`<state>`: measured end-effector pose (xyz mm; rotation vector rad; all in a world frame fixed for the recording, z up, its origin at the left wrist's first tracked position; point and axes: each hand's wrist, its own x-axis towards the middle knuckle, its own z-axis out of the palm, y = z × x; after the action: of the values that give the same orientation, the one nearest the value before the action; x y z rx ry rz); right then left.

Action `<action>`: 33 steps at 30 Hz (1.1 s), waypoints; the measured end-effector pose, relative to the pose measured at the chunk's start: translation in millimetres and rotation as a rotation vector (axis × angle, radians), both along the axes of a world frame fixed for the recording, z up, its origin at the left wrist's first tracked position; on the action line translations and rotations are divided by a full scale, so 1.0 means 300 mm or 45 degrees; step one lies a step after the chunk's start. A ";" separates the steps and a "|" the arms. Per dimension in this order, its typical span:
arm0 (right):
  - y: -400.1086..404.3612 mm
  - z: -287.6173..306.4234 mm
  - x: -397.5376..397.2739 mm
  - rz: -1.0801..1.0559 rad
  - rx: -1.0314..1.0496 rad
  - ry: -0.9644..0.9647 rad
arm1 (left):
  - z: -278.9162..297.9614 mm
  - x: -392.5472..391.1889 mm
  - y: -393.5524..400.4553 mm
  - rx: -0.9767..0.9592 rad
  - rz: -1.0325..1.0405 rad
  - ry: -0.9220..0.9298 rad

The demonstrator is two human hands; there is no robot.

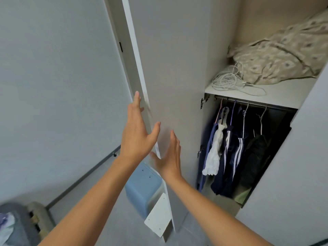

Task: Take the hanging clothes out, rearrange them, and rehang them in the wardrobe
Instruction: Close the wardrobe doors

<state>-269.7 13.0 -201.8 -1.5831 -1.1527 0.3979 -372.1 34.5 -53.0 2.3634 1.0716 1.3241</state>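
The wardrobe's left door [170,68] stands open, edge-on in the middle of the view. My left hand [136,132] is spread flat on the door's outer side, fingers at its edge. My right hand [170,155] is open against the door's inner face, holding nothing. Inside, to the right, several garments hang from a metal rail [252,103]: a blue piece [209,139], a white frilly piece [214,153], navy clothes with white stripes [234,153] and dark clothes [257,157]. A white empty hanger [262,118] hangs among them.
On the shelf [284,93] above the rail lie a patterned quilt [284,55] and a coil of white cable [229,80]. The right door [292,174] is partly open. A blue stool [142,189] and a white board [158,219] sit on the floor behind the left door.
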 end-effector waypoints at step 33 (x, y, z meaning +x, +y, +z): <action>-0.508 0.258 0.856 -0.913 -0.065 -0.573 | 0.462 1.101 -0.199 1.040 -0.576 0.019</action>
<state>-12.8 -139.4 -124.4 -2.0619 -0.8098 -0.4223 -41.9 -25.2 85.5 2.8870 -0.0897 1.7585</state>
